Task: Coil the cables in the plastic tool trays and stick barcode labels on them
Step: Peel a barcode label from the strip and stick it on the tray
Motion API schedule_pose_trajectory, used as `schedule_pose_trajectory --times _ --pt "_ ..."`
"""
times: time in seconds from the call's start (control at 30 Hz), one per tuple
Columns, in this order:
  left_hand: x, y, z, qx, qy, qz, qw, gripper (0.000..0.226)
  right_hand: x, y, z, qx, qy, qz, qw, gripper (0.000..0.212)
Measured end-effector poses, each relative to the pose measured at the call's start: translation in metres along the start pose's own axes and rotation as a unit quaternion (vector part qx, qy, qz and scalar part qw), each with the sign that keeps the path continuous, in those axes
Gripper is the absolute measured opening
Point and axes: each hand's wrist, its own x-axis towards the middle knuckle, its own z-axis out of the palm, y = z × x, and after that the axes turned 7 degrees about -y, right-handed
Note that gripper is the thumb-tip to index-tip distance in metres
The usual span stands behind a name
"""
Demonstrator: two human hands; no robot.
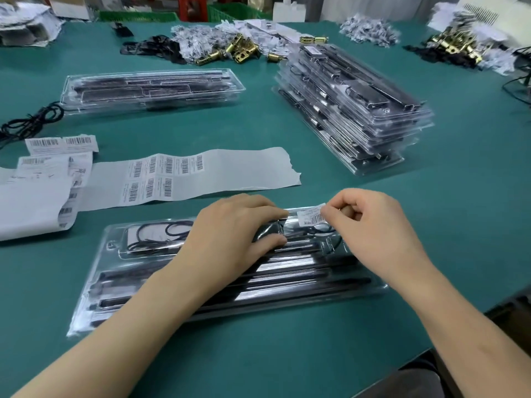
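Observation:
A clear plastic tool tray (94, 300) with black parts lies in front of me on the green table. A thin black cable (161, 234) is coiled in its upper left compartment. My left hand (230, 239) rests flat on the tray's middle, fingers lying on the plastic. My right hand (370, 225) pinches a small white barcode label (310, 215) above the tray's far edge. A backing sheet with several barcode labels (161, 176) lies just beyond the tray.
A tall stack of filled trays (359, 110) stands at the right. Another pair of trays (149, 89) lies far left, with a loose black cable (31, 120) beside it. Brass lock parts (238, 51) and paper bags crowd the back. The table edge runs at lower right.

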Motion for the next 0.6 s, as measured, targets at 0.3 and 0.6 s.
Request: schedule_pose_trajectory --times 0.3,0.6 --pt "0.0 -0.001 0.002 0.0 -0.02 -0.015 1.0 0.036 0.001 0.0 0.01 0.025 0.01 0.011 1.0 0.022" --pt "0.0 0.0 0.001 0.002 -0.027 -0.02 0.999 0.036 0.004 0.005 0.001 0.011 -0.013 0.026 1.0 0.021"
